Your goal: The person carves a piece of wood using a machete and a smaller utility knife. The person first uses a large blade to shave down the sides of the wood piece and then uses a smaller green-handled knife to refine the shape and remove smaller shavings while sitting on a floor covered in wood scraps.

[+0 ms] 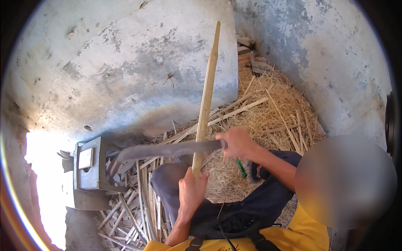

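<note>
My left hand (192, 190) is closed round the lower end of a long split bamboo strip (206, 92). The strip stands nearly upright, its narrowed tip leaning slightly right against the view of the wall. In my right hand (238, 143) is the handle end of a long dark machete (171, 149). Its blade points left and crosses in front of the strip a little above my left hand. Motion smears the blade, so I cannot tell whether its edge touches the bamboo.
Shavings (276, 121) lie heaped against the wall corner, with loose strips on top. More bamboo pieces (144, 201) are piled left of my legs. A grey wooden stool (90, 165) lies beside a bright opening. Something small and green (241, 169) rests near my right leg.
</note>
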Demonstrator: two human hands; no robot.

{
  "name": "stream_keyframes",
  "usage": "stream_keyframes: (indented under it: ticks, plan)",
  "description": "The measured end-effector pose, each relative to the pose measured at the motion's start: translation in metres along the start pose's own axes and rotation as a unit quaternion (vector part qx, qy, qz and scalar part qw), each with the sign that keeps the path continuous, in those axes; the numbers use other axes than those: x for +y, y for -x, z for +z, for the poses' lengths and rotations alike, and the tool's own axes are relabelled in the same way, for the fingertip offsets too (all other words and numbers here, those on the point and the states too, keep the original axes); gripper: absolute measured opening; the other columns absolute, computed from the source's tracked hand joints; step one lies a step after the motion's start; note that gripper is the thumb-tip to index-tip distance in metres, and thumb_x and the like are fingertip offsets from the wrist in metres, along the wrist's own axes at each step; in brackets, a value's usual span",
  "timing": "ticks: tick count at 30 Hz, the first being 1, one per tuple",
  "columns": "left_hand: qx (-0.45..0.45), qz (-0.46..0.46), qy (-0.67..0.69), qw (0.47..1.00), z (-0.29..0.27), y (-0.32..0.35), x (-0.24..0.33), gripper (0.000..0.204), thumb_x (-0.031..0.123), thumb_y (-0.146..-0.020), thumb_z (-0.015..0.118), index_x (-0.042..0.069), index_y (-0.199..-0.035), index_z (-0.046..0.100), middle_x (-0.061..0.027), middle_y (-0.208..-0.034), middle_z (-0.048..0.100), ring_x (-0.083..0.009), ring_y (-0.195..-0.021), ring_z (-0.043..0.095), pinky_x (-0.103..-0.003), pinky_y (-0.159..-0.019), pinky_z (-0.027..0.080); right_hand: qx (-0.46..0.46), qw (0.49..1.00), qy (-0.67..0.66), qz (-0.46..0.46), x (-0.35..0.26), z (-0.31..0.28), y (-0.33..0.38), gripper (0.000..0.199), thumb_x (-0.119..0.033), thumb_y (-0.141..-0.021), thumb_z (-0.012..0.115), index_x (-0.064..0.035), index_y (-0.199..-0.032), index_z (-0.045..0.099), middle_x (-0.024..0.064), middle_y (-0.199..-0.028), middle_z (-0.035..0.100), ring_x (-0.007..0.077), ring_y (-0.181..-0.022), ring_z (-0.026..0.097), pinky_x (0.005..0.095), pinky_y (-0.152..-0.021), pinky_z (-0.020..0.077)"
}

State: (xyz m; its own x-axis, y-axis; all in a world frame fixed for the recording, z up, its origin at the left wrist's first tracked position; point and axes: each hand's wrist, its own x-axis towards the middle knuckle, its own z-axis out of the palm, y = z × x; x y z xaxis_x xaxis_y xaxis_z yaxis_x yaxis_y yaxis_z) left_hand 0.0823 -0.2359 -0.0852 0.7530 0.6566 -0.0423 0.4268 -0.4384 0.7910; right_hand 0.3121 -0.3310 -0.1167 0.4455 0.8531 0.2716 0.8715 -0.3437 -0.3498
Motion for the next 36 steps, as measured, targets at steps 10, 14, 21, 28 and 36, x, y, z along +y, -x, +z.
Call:
stream_keyframes:
  ticks: [10,14,21,28,36]
  plan:
    - [0.019,0.05,-0.005,0.999,-0.006,0.015,-0.019,0.025,0.014,-0.088,0.078,0.001,-0.085,0.057,-0.0132,-0.062,0.061,-0.0215,-0.052,0.062,-0.033,-0.055,0.048,-0.001,0.998,-0.053,0.031,0.011,-0.009,0.006,0.02,-0.012,-0.084,0.069,-0.009,-0.101,0.079,0.0109,-0.058,0.063,0.026,-0.051,0.063,0.0414,-0.054,0.051]
    - [-0.005,0.024,-0.002,1.0,-0.017,0.022,-0.012,0.027,0.016,-0.09,0.078,-0.003,-0.091,0.058,-0.0223,-0.071,0.066,-0.0405,-0.067,0.07,-0.043,-0.06,0.053,-0.013,0.994,-0.089,0.058,0.028,-0.011,-0.005,0.015,-0.011,-0.085,0.065,-0.0099,-0.094,0.077,0.0116,-0.062,0.065,0.0279,-0.055,0.066,0.0428,-0.056,0.0531]
    - [-0.002,0.022,0.033,0.999,-0.012,0.011,-0.008,0.025,0.013,-0.088,0.078,-0.003,-0.091,0.06,-0.0178,-0.07,0.066,-0.0288,-0.064,0.07,-0.038,-0.062,0.053,0.025,0.99,-0.126,0.055,0.017,-0.006,0.008,0.019,-0.014,-0.082,0.065,-0.0098,-0.097,0.077,0.0155,-0.067,0.069,0.0336,-0.062,0.07,0.0484,-0.064,0.0576]
    - [-0.005,0.001,0.056,0.998,-0.014,0.025,-0.002,0.028,0.013,-0.086,0.08,0.004,-0.08,0.055,0.0006,-0.06,0.049,-0.0068,-0.058,0.045,-0.027,-0.055,0.039,0.027,0.974,-0.166,0.151,0.043,-0.011,-0.018,0.007,-0.01,-0.07,0.069,-0.0132,-0.076,0.07,0.0116,-0.057,0.061,0.0294,-0.047,0.062,0.0443,-0.047,0.046]
    - [-0.046,0.005,0.088,0.995,-0.017,0.018,-0.011,0.028,0.014,-0.087,0.08,0.006,-0.08,0.054,0.0031,-0.064,0.051,-0.0055,-0.06,0.046,-0.026,-0.054,0.038,-0.066,0.993,-0.093,0.018,0.02,-0.007,0.0,0.016,-0.014,-0.077,0.067,-0.0072,-0.088,0.075,0.0159,-0.065,0.066,0.0373,-0.061,0.066,0.0502,-0.064,0.054]
